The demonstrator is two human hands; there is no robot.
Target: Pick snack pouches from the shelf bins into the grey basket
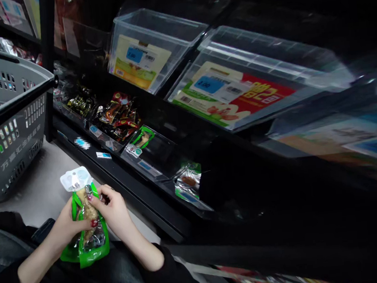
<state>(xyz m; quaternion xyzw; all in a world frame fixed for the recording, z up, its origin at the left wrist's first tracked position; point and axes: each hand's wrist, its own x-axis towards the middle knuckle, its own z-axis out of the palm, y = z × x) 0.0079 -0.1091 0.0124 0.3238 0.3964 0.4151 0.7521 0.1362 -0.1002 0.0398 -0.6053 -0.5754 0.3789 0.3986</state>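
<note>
Over my lap I hold a clear snack packet [90, 240] with bright green edging and a white hang tab at its top. Through the film shows a pale brown piece of food, whose kind I cannot make out. My left hand [70, 222] grips the packet from the left, its thumb lying across the front. At the upper right edge, my right hand [110, 207] pinches the packet between thumb and fingers. A similar green-edged packet [144, 137] lies on the low shelf ahead.
A grey shopping basket [10, 132] stands at the left. Dark-wrapped snacks [117, 115] and a silver-green packet [188, 180] sit on the black low shelf [130, 200]. Clear plastic bins [161, 33] with price labels hang above. The right side is blurred.
</note>
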